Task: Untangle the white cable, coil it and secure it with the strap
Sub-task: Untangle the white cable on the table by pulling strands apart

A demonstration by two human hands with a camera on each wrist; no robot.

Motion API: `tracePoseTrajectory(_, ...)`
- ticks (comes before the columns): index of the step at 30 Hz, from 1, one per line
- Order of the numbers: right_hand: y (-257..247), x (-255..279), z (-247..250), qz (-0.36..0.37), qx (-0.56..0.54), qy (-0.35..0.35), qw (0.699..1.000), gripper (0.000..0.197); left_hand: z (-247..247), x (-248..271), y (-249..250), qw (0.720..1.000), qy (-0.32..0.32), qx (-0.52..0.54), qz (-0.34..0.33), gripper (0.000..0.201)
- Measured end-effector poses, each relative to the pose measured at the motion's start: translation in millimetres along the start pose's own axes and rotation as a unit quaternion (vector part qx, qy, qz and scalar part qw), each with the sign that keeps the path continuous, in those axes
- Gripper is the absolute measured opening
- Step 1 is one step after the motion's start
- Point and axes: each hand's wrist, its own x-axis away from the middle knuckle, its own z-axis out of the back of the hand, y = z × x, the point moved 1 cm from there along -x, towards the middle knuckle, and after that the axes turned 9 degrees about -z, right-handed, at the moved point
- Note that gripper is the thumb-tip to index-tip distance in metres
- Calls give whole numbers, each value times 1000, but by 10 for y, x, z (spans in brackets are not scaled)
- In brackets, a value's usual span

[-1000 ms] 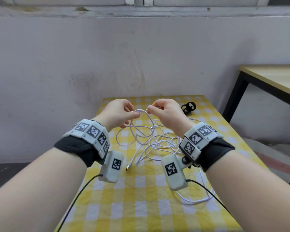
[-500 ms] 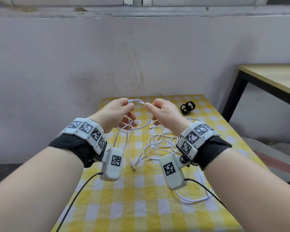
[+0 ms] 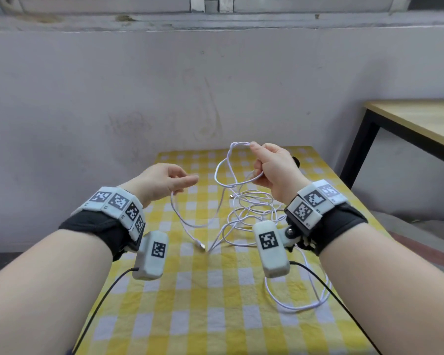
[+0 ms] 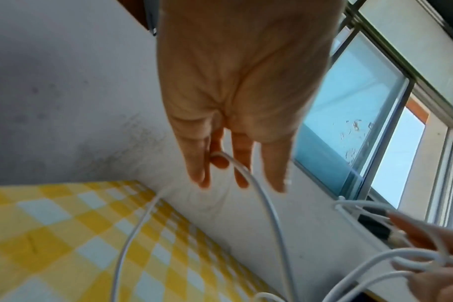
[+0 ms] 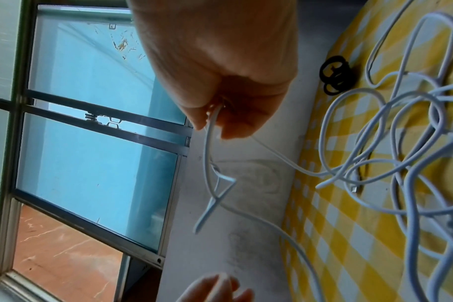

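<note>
Fingers of my right hand are pinching a raised white cable loop. Left hand fingers are lying relaxed, one strand draping over them. Remaining cable is lying tangled on the checked tablecloth.

Cable on table, strap behind.

black strap mostly hidden behind right hand

Your hands hover above the counter, whose lower left of the frame lies bare. Tangled loops of white cable crowd the centre and right. A black strap sits at the far right edge, and the wall closes the back.
</note>
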Motion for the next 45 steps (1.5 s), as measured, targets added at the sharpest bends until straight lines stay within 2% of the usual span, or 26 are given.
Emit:
tracePoseTrajectory(2, 4, -25, 53, -2, -1, 19, 1000, 37, 131, -43, -110, 988, 80, -135, -12, 12)
tracePoseTrajectory(3, 6, -30, 73, -2, -6, 26, 1000, 37, 187, -57, -151, 979, 113, -168, -18, 10)
tracePoseTrajectory(5, 11, -38, 101, 2, -26, 37, 999, 37, 280, -85, -209, 970, 164, -178, -24, 21)
tracePoseTrajectory(7, 16, -49, 112, 10, -39, 46, 998, 38, 337, -87, -221, 965, 177, -196, -9, 30)
tracePoseTrajectory(8, 19, -53, 109, 13, -39, 48, 998, 38, 341, -80, -227, 964, 157, -216, 11, 32)
tracePoseTrajectory(10, 22, -52, 91, 18, -35, 46, 998, 38, 317, -52, -236, 967, 75, -234, 66, 34)
tracePoseTrajectory(12, 22, -39, 60, 22, -25, 38, 999, 38, 244, 27, -199, 974, -23, -187, 127, 32)
tracePoseTrajectory(13, 23, -29, 42, 24, -18, 34, 999, 37, 208, 54, -166, 973, -50, -178, 136, 29)
tracePoseTrajectory(14, 25, -16, 21, 25, -12, 28, 999, 37, 177, 60, -125, 973, -53, -192, 118, 25)
tracePoseTrajectory(16, 31, 8, -22, 24, -1, 15, 1000, 37, 106, 35, -19, 978, 5, -205, 33, 14)
tracePoseTrajectory(18, 33, 32, -64, 16, 2, -2, 1000, 37, 19, 21, 141, 987, 51, -136, -63, 4)
tracePoseTrajectory(20, 24, 51, -95, 9, -5, -20, 1000, 36, -77, 6, 284, 984, 45, -106, -137, 14)
tracePoseTrajectory(22, 13, 61, -103, 7, -11, -29, 999, 36, -169, -13, 383, 967, 42, -173, -182, 26)
tracePoseTrajectory(23, 9, 65, -100, 7, -14, -31, 999, 37, -201, -35, 409, 955, 61, -210, -199, 33)
tracePoseTrajectory(26, 7, 74, -87, 6, -14, -42, 999, 39, -248, -57, 472, 939, 119, -214, -243, 48)
tracePoseTrajectory(28, 8, 87, -96, 7, -1, -53, 999, 39, -291, -64, 504, 929, 99, -214, -286, 39)
tracePoseTrajectory(29, 6, 95, -101, 6, 7, -57, 998, 39, -310, -61, 523, 930, 79, -212, -291, 25)
tracePoseTrajectory(30, 5, 100, -105, 3, 15, -58, 998, 39, -314, -58, 535, 938, 56, -188, -286, 8)
tracePoseTrajectory(32, 1, 107, -82, -3, 38, -41, 998, 36, -271, -77, 504, 976, 40, -57, -206, 28)
tracePoseTrajectory(33, 2, 102, -56, -2, 55, -23, 998, 34, -225, -91, 476, 986, 58, 26, -154, 35)
tracePoseTrajectory(35, 6, 74, -2, 17, 98, 22, 995, 33, -103, -136, 381, 981, 118, 139, -70, 39)
tracePoseTrajectory(38, -14, 38, 20, 55, 154, 85, 983, 36, 45, -161, 238, 946, 193, 259, 36, 29)
tracePoseTrajectory(40, -31, 15, 10, 70, 169, 117, 976, 42, 101, -146, 178, 901, 223, 363, 83, 24)
tracePoseTrajectory(43, -44, -6, 1, 86, 189, 148, 967, 46, 145, -91, 118, 845, 225, 475, 101, 26)
tracePoseTrajectory(45, -32, -17, 11, 90, 191, 163, 964, 45, 169, -73, 75, 840, 220, 486, 102, 27)
